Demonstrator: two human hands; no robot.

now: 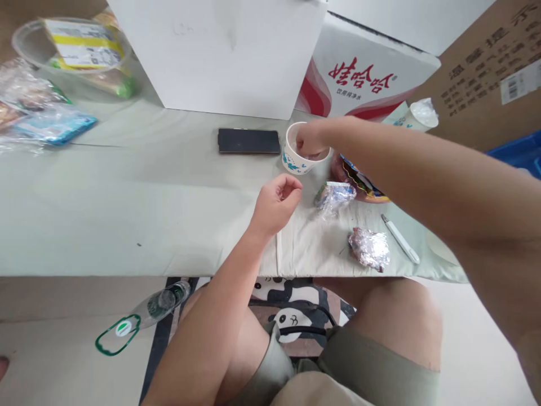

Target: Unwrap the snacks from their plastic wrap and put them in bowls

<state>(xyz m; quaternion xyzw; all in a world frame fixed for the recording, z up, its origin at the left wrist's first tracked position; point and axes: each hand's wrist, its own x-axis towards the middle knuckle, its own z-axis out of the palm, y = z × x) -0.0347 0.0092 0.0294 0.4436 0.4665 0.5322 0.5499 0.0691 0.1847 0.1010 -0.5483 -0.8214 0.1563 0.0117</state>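
My right hand (311, 138) reaches down into a white paper bowl (296, 162) with a blue leaf print. Its fingers are curled, and their tips and the bowl's contents are mostly hidden. Just in front of the bowl, my left hand (276, 204) hovers over the table with its fingers closed in a pinch; I cannot make out what is in them. To the right of that hand lie a crumpled clear-and-blue wrapper (335, 196) and a shiny reddish-brown crumpled packet (369, 248). A colourful bag (363, 183) is partly covered by my right forearm.
A dark phone (249, 141) lies left of the bowl. White boxes (228, 56) stand behind it. At right are a white-handled tool (400, 240) and a paper cup (422, 114). A clear tub (71, 84) and packets sit far left. A plastic bottle (160, 304) is below the table edge.
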